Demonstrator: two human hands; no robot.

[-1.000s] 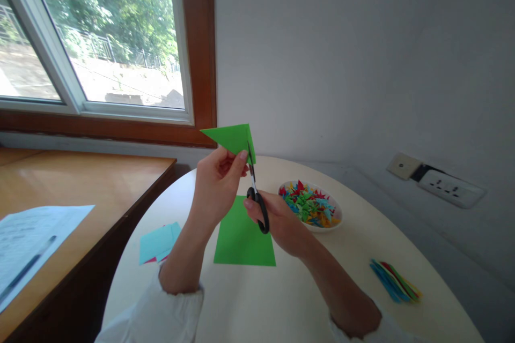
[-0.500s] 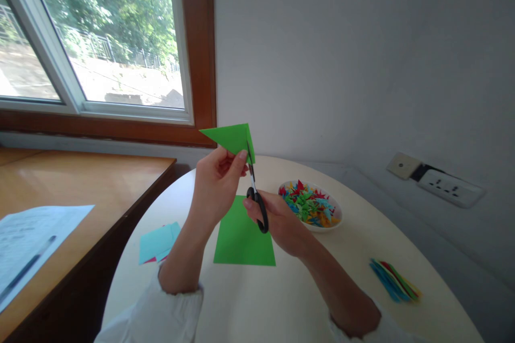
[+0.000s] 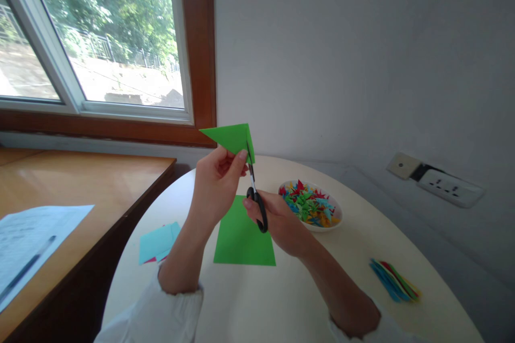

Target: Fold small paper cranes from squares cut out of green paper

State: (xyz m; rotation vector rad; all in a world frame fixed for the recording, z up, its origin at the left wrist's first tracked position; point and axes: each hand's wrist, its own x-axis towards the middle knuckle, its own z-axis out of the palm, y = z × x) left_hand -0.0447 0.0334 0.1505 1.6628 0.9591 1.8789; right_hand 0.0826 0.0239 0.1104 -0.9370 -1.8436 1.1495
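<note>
Pinched in my left hand (image 3: 217, 182) is a folded piece of green paper (image 3: 229, 138), roughly a triangle pointing left, held up above the table. My right hand (image 3: 281, 220) has its fingers through the black handles of a pair of scissors (image 3: 259, 211). The blades point up and lie across the paper near its right edge, close to my left thumb. A flat green sheet (image 3: 244, 244) rests on the table below both hands, partly covered by them.
A white bowl (image 3: 322, 229) of small folded coloured paper pieces stands behind my right hand on the round white table (image 3: 233, 311). Coloured strips (image 3: 396, 280) lie at right, light blue paper (image 3: 156, 244) at left. A wooden desk (image 3: 120, 177) with a written sheet and pen adjoins.
</note>
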